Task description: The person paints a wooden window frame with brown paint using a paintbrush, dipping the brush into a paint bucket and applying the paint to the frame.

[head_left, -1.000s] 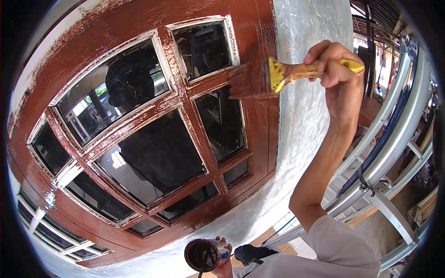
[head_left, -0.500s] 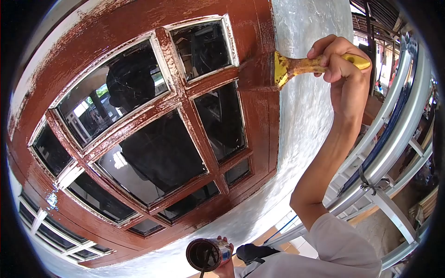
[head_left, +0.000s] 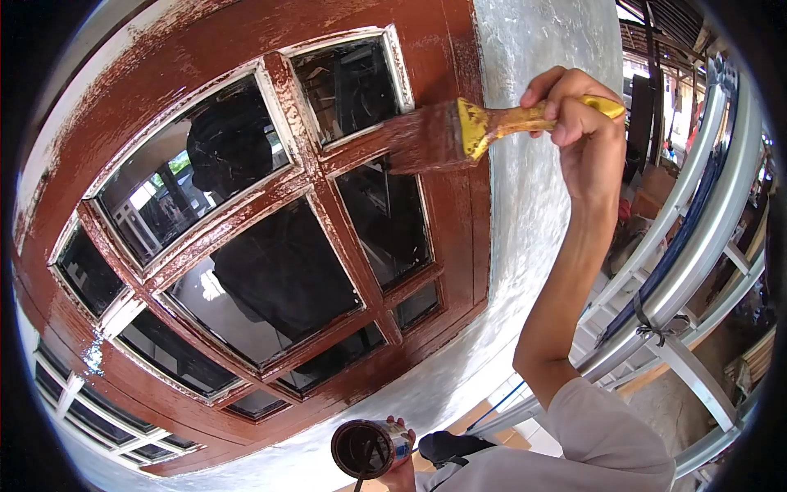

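Observation:
My right hand (head_left: 578,111) is closed round the yellow handle of a wide paintbrush (head_left: 508,123). The brush lies nearly level, its reddish-brown bristles over the frame at the right of the brown window (head_left: 324,176) and reaching a crossbar between two panes. At the bottom, my left hand (head_left: 400,471) holds a round paint can (head_left: 370,449), dark inside, with a thin stick standing in it. Most of that hand is hidden behind the can; a few fingertips show on its far rim.
A grey wall (head_left: 541,41) borders the window frame. On the right stands a silver metal ladder (head_left: 697,238) with a dark tie round it. A white-framed window (head_left: 98,418) is at the lower left. Wooden beams show at the upper right.
My right hand has moved left with the brush, and the bristles have gone from the outer frame toward the crossbar. My left hand and the can have hardly moved.

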Available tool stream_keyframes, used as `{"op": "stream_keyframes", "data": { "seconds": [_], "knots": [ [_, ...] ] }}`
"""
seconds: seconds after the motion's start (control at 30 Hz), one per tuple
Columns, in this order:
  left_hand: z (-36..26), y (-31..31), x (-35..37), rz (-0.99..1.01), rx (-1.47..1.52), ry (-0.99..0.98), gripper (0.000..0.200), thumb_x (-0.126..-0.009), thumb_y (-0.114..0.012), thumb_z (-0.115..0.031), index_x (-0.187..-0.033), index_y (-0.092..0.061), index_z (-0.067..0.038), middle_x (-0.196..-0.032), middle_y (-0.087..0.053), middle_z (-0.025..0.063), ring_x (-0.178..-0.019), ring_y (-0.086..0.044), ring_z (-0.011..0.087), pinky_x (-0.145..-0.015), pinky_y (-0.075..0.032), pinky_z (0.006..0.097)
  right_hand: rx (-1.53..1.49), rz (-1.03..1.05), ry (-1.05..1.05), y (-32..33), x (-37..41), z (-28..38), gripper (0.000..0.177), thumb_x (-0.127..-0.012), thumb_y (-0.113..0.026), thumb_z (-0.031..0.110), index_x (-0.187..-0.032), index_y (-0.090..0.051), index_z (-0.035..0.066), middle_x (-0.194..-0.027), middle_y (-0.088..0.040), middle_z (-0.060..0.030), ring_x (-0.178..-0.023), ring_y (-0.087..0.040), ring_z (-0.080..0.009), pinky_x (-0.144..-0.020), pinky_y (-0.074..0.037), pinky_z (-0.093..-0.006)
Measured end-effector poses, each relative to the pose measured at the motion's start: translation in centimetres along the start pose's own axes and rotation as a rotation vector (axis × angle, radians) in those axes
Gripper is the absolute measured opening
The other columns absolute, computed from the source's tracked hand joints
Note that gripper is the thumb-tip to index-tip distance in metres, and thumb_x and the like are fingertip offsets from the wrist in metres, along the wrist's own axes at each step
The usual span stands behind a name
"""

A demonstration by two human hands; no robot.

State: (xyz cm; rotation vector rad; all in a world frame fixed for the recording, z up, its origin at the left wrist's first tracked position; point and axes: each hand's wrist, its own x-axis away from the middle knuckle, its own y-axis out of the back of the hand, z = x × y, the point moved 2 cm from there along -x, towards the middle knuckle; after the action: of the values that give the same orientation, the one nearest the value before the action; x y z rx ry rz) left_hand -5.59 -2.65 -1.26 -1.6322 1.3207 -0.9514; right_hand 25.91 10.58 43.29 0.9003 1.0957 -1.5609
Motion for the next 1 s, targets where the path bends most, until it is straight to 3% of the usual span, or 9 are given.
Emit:
{"op": "stream_keyframes", "data": {
  "seconds": [0.2,0.4,0.67,0.8,1.0],
  "knots": [
    [-0.1,0.2,0.1,0.009,-0.005,-0.005,0.073,-0.08,-0.06,-0.056,-0.135,-0.043,-0.011,-0.137,-0.041,0.022,-0.129,-0.038,0.0408,-0.099,-0.038,0.0573,0.126,-0.08,0.057,1.0,0.1,1.5,0.004,-0.053,-0.046,-0.002,-0.051,-0.05,-0.001,-0.064,-0.053,-0.0132,-0.068,-0.061,-0.024,-0.057,-0.046,-0.029],
    [0.0,0.0,-0.1,0.005,0.045,0.009,0.074,-0.079,-0.06,-0.056,-0.135,-0.043,-0.011,-0.137,-0.041,0.0222,-0.129,-0.038,0.0412,-0.1,-0.037,0.0577,-0.204,0.03,0.027,-0.2,-0.1,1.0,0.006,-0.054,-0.048,0.0,-0.056,-0.053,-0.002,-0.067,-0.055,-0.0141,-0.068,-0.06,-0.0238,-0.056,-0.048,-0.0291],
    [0.0,-0.1,-0.2,0.013,0.05,0.009,0.072,-0.08,-0.06,-0.056,-0.134,-0.044,-0.011,-0.137,-0.042,0.0223,-0.129,-0.038,0.0413,-0.1,-0.037,0.0576,-0.02,-0.059,-0.068,-0.1,-0.4,0.0,0.006,-0.054,-0.047,0.0,-0.055,-0.052,-0.002,-0.067,-0.055,-0.0153,-0.066,-0.058,-0.023,-0.051,-0.046,-0.0284],
    [-0.1,-0.2,-0.3,0.014,0.058,0.005,0.072,-0.08,-0.061,-0.055,-0.134,-0.044,-0.011,-0.137,-0.042,0.0224,-0.129,-0.038,0.0413,-0.1,-0.037,0.0576,0.033,-0.108,-0.006,0.0,-0.5,0.8,0.004,-0.054,-0.047,0.002,-0.053,-0.049,-0.001,-0.066,-0.053,-0.0147,-0.07,-0.059,-0.0237,-0.052,-0.043,-0.0283],
    [-0.2,-0.3,-0.4,0.02,0.065,0.006,0.071,-0.08,-0.061,-0.054,-0.134,-0.045,-0.011,-0.136,-0.042,0.0225,-0.129,-0.038,0.0414,-0.1,-0.037,0.0575,-0.243,0.022,-0.058,-1.7,-1.0,0.1,0.002,-0.056,-0.047,0.003,-0.055,-0.049,0.003,-0.071,-0.054,-0.0154,-0.072,-0.058,-0.0239,-0.052,-0.045,-0.0289]
  ]
}}
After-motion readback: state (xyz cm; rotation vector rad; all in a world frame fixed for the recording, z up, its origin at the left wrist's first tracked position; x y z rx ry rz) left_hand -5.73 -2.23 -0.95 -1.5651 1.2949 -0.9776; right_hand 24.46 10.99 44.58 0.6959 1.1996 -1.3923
